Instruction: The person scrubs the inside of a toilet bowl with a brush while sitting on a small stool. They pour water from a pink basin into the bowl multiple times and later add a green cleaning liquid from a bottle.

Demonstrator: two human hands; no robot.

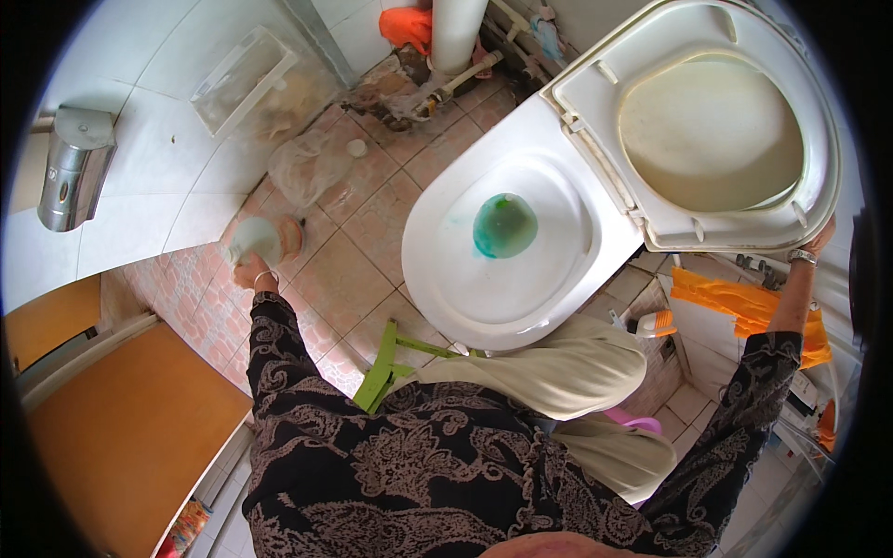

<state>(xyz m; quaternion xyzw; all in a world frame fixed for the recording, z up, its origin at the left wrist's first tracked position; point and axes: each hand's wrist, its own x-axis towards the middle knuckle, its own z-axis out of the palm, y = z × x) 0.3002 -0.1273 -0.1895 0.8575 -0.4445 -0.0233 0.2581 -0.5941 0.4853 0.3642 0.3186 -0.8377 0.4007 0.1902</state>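
My left hand (249, 271), wearing a bracelet, is closed on a pale, rounded container (257, 242) low over the tiled floor. A pinkish object (292, 238) is right beside the container; its kind is unclear. In front of me stands a white toilet (442, 232) with blue-green liquid (505, 226) in the bowl. Its seat (662, 228) and lid (712, 130) are raised, tilted back to the right. At the near right edge of the seat and lid is my right hand (822, 240), with a watch on the wrist. Its fingers are mostly hidden behind that edge.
A green folding stool (379, 367) is by my legs. A clear plastic bag (307, 167) lies on the floor near a white pipe (456, 37). Orange cloth (726, 302) hangs at right, above a white-and-orange bottle (654, 324). An orange-brown panel (139, 428) stands left.
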